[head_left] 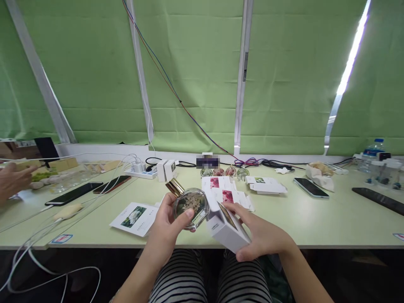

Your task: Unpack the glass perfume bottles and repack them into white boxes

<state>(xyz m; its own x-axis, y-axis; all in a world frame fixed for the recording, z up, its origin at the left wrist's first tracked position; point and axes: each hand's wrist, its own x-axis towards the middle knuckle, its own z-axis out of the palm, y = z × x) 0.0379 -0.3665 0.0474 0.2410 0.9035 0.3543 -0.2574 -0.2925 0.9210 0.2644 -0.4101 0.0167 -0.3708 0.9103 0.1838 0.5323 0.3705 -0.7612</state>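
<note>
My left hand [170,219] is closed around a round glass perfume bottle [192,204] with a gold cap, tilted to the upper left; a flower design shows in the glass. In my right hand [261,231] is a white box [229,231] with its end flaps raised towards the bottle. Bottle and box are close together above the table's front edge. Flattened white cartons with pink flower pictures [227,196] lie just behind the box. To the left of my left hand rests a flat carton with a white flower picture [134,216].
Several round bottles [230,171] stand at the back, near two small white boxes [166,170] and a power strip [142,172]. Phones [311,187] lie right and left. White cables [34,235] hang over the front edge. Another person's hand [14,179] is at far left.
</note>
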